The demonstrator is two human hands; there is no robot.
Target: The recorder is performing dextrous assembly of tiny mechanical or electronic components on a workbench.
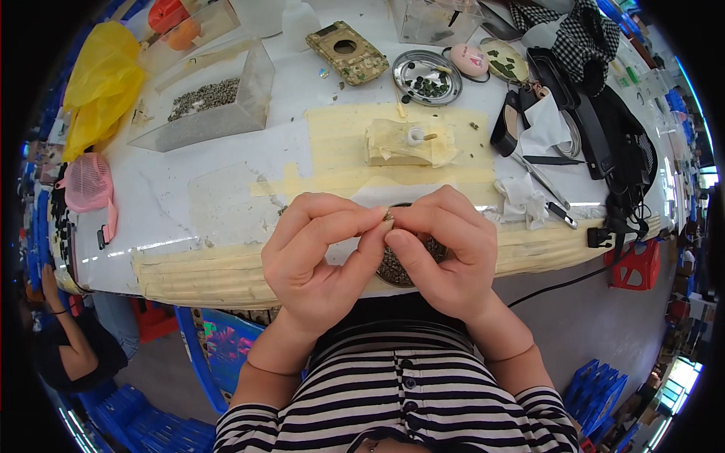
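Both hands meet over the near edge of the bench [174, 204]. The left hand [317, 257] and right hand [445, 253] pinch a tiny piece [389, 217] between thumb and forefinger tips; it is dull, greenish-grey, and too small to make out further. Right under the hands sits a round dish [393, 268] of small dark grains, mostly hidden by the fingers. Farther back lie a taped block [400, 143] and a metal plate [427, 75].
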